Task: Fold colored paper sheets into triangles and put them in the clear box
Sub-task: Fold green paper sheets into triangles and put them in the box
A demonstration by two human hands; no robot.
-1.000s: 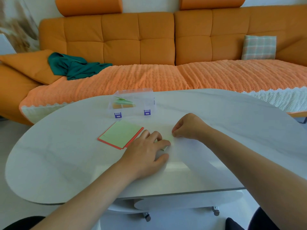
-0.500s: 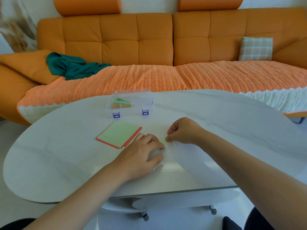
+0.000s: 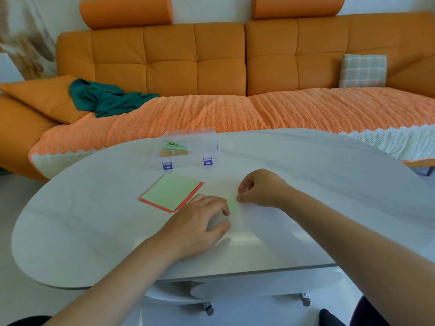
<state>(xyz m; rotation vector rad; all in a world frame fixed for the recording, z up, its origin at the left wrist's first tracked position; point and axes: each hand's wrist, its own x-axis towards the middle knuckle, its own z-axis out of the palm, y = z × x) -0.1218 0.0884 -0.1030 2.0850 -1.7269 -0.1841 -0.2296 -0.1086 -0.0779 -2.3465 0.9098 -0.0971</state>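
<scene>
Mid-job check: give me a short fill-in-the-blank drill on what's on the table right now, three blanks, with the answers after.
1. The top sheet of the paper stack is light ____.
2. The clear box carries two ____ latches on its front.
3. The left hand and right hand hold the small green paper over the white ____.
Missing words: green; purple; table.

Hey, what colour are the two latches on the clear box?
Purple-blue latches on the clear box, seen best in the head view.
</scene>
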